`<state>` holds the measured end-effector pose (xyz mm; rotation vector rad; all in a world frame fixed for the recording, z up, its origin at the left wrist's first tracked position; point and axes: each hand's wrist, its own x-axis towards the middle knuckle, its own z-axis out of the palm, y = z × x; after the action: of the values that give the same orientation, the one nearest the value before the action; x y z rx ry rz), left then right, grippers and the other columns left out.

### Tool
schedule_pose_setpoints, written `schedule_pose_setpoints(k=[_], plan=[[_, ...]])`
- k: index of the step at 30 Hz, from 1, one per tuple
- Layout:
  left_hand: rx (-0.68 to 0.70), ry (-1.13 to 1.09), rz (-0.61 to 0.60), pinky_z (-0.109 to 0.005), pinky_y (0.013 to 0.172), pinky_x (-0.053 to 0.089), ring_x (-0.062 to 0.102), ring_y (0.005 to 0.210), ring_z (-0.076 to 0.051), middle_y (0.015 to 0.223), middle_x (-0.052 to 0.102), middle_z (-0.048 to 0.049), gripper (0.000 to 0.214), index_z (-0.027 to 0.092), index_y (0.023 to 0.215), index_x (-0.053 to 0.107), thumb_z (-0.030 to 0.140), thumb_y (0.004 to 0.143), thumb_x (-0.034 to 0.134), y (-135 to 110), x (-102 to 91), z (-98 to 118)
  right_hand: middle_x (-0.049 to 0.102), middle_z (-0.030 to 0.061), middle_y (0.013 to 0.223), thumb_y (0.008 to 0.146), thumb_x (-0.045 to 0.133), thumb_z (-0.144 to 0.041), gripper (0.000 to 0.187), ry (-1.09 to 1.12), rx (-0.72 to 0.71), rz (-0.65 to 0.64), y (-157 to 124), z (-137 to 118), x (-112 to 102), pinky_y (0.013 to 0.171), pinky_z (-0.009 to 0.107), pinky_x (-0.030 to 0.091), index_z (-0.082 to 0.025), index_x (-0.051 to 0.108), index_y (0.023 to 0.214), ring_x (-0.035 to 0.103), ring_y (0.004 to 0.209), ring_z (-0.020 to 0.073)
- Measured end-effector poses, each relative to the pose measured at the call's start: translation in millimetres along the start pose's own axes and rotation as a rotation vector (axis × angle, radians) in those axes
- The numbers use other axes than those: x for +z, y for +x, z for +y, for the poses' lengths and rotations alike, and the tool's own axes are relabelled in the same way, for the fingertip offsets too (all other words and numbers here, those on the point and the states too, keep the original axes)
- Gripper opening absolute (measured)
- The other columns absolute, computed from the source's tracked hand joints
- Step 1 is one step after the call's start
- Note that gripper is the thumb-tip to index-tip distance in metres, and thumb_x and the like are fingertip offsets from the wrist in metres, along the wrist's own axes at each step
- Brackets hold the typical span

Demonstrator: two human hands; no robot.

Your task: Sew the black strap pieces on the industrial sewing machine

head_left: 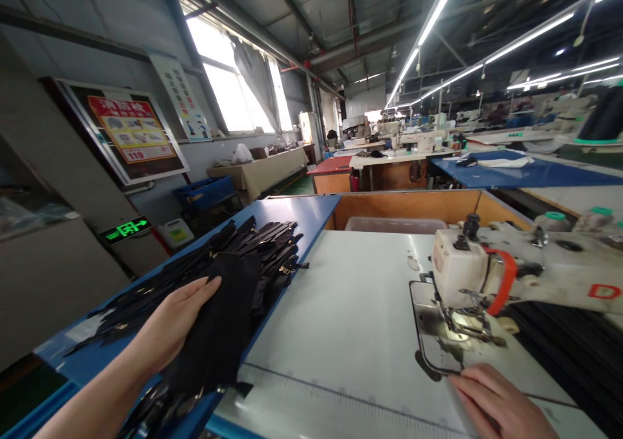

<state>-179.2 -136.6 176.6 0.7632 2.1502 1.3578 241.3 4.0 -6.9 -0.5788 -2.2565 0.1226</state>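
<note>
"What do you have in your left hand?"

"A black fabric piece (219,335). My left hand (187,312) is closed on its side edge, near the top, so the rest hangs down toward me. It's just in front of the black pile (277,241) on the blue table (311,212)."

"Why is the pile there?"

"For reach, I'd say. The blue table sits right beside the white worktop (335,296), so my left arm gets to the pieces while my right side faces the sewing machine (460,263)."

"And your right hand?"

"My right hand (501,403) is low on the worktop, fingertips near the corner of the metal plate (428,315) — close to the needle area. The fingers are bent together, but I can't tell whether they grip anything; there's a pale blur beside them."

"And that ruled strip (341,395)?"

"It crosses the worktop near me — handy for measuring, presumably."
</note>
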Motion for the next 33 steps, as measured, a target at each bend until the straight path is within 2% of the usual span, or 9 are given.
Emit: schedule_pose_setpoints(k=[6,11,15,17,21,25,28,30,33], plan=[[-0.051,-0.151,-0.071,-0.033,0.070,0.059,0.070,0.087,-0.025,0.092,0.074,-0.0034,0.038,0.021,0.098,0.063,0.043,0.069,0.071,-27.2,76.6,2.4,0.064,0.0056,0.081,0.092,0.046,-0.018,0.023,0.096,0.207,-0.111,3.6,-12.2,-2.4,0.066,0.024,0.053,-0.020,0.068,0.092,0.063,0.073,0.0160],[-0.005,-0.085,-0.407,-0.033,0.065,0.057,0.070,0.074,-0.025,0.078,0.072,-0.0007,0.041,0.022,0.095,0.061,0.053,0.069,0.065,-46.0,138.2,0.6,0.065,0.0061,0.084,0.089,0.044,-0.014,0.025,0.310,0.356,-0.045,15.8,-43.1,-6.6,0.072,0.026,0.052,-0.019,0.068,0.096,0.063,0.079,0.0168],[0.354,0.293,-0.344,-0.030,0.058,0.051,0.066,0.064,-0.023,0.064,0.065,0.0007,0.033,0.024,0.079,0.055,0.055,0.078,0.047,-48.6,163.3,11.9,0.066,0.0068,0.087,0.084,0.051,-0.017,0.029,0.594,0.359,-0.080,28.8,-76.6,-10.2,0.075,0.027,0.052,-0.019,0.065,0.110,0.064,0.081,0.0180],[0.606,0.586,-0.251,-0.030,0.055,0.046,0.063,0.058,-0.023,0.061,0.061,-0.0001,0.030,0.024,0.075,0.052,0.051,0.082,0.039,-46.4,169.2,17.7,0.066,0.0085,0.105,0.082,0.055,-0.019,0.039,0.706,0.380,-0.094,36.8,-91.7,-11.7,0.087,0.033,0.049,-0.022,0.059,0.122,0.063,0.097,0.0216],[0.853,0.961,-0.236,-0.032,0.053,0.040,0.063,0.056,-0.026,0.065,0.063,-0.0053,0.024,0.022,0.088,0.054,0.035,0.085,0.033,-48.6,187.0,29.0,0.041,0.0075,0.145,0.076,0.067,-0.022,0.073,0.909,0.586,-0.028,66.5,-110.2,-6.9,0.109,0.045,0.029,-0.026,0.037,0.142,0.037,0.133,0.0287],[0.769,0.900,-0.366,-0.037,0.058,0.044,0.065,0.059,-0.031,0.061,0.062,-0.0078,0.039,0.011,0.116,0.051,0.027,0.084,0.037,-53.4,221.1,37.0,0.061,0.0047,0.123,0.061,0.075,-0.017,0.073,1.356,0.699,0.028,104.7,-106.0,13.8,0.099,0.041,0.041,-0.022,0.047,0.128,0.053,0.117,0.0271],[0.733,0.776,-0.444,-0.035,0.061,0.048,0.067,0.063,-0.027,0.066,0.065,-0.0067,0.049,0.008,0.128,0.044,0.034,0.088,0.036,-47.7,239.2,34.4,0.068,0.0011,0.093,0.053,0.075,-0.014,0.053,1.501,0.992,0.165,112.4,-92.1,33.0,0.083,0.035,0.049,-0.018,0.057,0.104,0.063,0.095,0.0244],[0.713,0.680,-0.514,-0.032,0.061,0.051,0.067,0.060,-0.022,0.068,0.067,-0.0033,0.051,0.010,0.130,0.042,0.039,0.090,0.033,-42.3,240.5,27.0,0.067,-0.0013,0.079,0.056,0.072,-0.017,0.038,1.481,1.162,0.205,105.5,-81.6,42.2,0.077,0.033,0.050,-0.018,0.059,0.092,0.064,0.085,0.0226],[0.703,0.564,-0.535,-0.030,0.068,0.054,0.069,0.069,-0.018,0.082,0.070,-0.0022,0.048,0.016,0.131,0.043,0.040,0.091,0.031,-38.3,229.5,5.3,0.065,-0.0019,0.072,0.064,0.069,-0.024,0.028,1.469,1.251,0.199,89.3,-68.1,46.9,0.070,0.033,0.050,-0.019,0.061,0.090,0.065,0.078,0.0221]])
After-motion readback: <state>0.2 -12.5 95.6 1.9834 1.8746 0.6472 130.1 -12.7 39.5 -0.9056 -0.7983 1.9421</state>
